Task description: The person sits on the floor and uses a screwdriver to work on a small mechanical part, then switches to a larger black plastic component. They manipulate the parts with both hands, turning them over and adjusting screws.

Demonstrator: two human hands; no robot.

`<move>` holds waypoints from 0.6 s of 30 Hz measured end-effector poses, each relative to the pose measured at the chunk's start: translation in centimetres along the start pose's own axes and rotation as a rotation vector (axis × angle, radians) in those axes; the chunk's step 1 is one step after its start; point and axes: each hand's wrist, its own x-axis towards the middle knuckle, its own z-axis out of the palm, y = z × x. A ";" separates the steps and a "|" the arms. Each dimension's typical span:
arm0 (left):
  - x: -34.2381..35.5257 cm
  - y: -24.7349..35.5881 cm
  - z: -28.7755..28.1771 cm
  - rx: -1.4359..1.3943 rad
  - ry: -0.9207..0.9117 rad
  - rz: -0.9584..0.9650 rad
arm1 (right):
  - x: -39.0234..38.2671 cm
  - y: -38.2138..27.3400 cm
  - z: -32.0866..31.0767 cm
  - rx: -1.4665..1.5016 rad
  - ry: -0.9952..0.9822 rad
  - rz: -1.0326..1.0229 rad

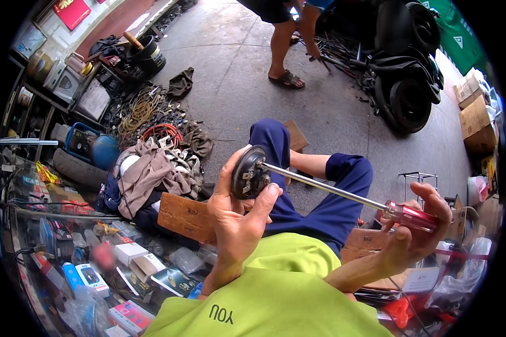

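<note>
My left hand (239, 219) is closed around a black, round vehicle horn (243, 173), its back with metal terminals turned up toward me. A long screwdriver (326, 188) reaches across from the right, its tip on the horn's back near the rim of the metal fittings. Its clear red handle (413, 218) lies in my right hand (413, 236), with the thumb and lower fingers around it and a forefinger raised off it. Both hands are above my lap, over dark blue trousers (326, 222).
At the left, a glass counter holds boxes (130, 317) and small packages. Crumpled clothes (146, 180), coiled cables (140, 109) and a black bucket (147, 56) lie beyond. Another person's leg (283, 50) and hand are ahead, beside rods and black tyres (407, 104). Cardboard boxes (478, 126) line the right.
</note>
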 end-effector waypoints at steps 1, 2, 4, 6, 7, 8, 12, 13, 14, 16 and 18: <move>0.0 -0.1 -0.1 0.010 -0.006 -0.005 | 0.1 0.2 0.0 0.000 -0.003 -0.054; 0.0 -0.2 -0.3 0.019 -0.007 -0.009 | 0.3 0.4 0.0 0.000 -0.010 -0.110; 0.0 0.0 -0.2 0.024 -0.021 -0.015 | 0.4 1.9 -0.9 0.010 -0.018 -0.239; -0.1 -0.1 -0.2 0.041 -0.027 -0.023 | 0.2 1.9 -0.9 0.014 -0.005 -0.199; -0.2 -0.2 -0.2 0.051 -0.028 -0.030 | 0.1 1.7 -0.8 0.015 0.005 -0.185; -0.2 -0.2 -0.2 0.057 -0.033 -0.037 | 0.1 1.6 -0.8 0.012 0.017 -0.174; -0.2 -0.1 0.0 0.055 -0.033 -0.043 | 0.1 1.6 -0.9 0.025 0.021 -0.200; -0.1 0.0 0.1 0.052 -0.039 -0.052 | 0.1 1.3 -0.9 0.038 0.021 -0.211; 0.4 0.1 0.6 0.043 -0.061 -0.044 | 0.4 1.2 -0.7 0.052 0.040 -0.238; 0.2 0.1 0.4 0.047 -0.068 -0.094 | -0.1 0.5 -0.3 0.126 0.042 -0.220; 0.3 0.4 0.2 0.009 -0.020 -0.099 | 0.4 0.6 -1.1 0.130 -0.199 -0.282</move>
